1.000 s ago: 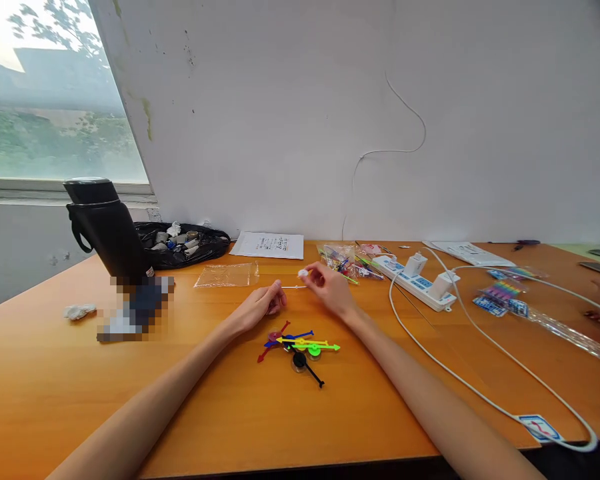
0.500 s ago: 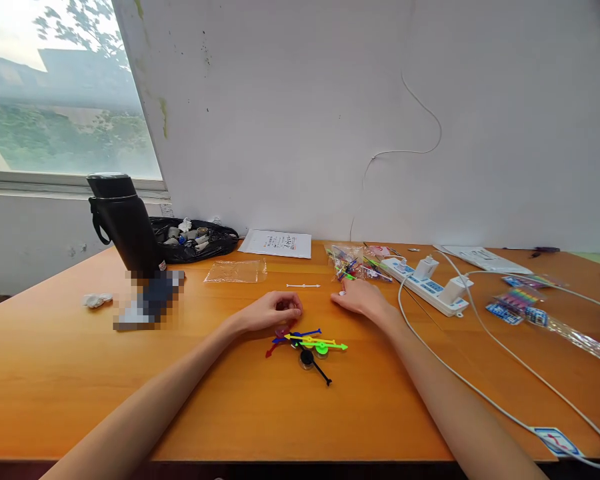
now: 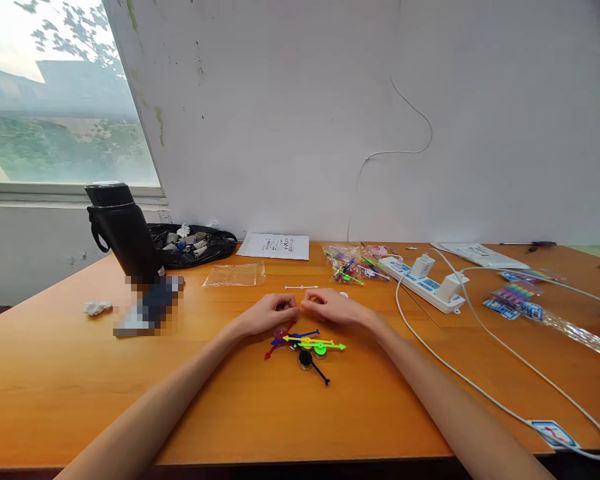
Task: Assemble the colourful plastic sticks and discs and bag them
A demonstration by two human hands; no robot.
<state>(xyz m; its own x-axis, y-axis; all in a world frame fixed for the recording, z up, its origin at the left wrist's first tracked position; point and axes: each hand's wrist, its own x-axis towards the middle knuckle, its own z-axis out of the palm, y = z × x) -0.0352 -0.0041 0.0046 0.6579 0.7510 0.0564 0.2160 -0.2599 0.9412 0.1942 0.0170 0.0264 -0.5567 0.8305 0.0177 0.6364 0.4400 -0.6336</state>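
Observation:
My left hand (image 3: 270,313) rests on the table with its fingertips curled together; anything in them is too small to make out. Close beside it, my right hand (image 3: 333,307) is also closed at the fingertips, and what it pinches is hidden. Just behind the hands lies a white arrow pointer (image 3: 301,287). A small white disc (image 3: 345,295) shows past my right hand. In front lies a cluster of arrow pointers on round clear bases: a yellow arrow (image 3: 310,341), a green arrow (image 3: 330,346), a blue arrow (image 3: 310,333), a red arrow (image 3: 269,355) and a black arrow (image 3: 320,375).
A clear bag of arrow parts (image 3: 343,263) lies at the back beside a white power strip (image 3: 425,285) with cables. A flat clear bag (image 3: 233,275), a white envelope (image 3: 274,246), a black bag of scraps (image 3: 215,248) and a black flask (image 3: 123,230) stand around the left and back.
My right hand has moved left and nearer, from beside the bag of arrow parts to my left hand. The left hand and the arrow cluster look unmoved.

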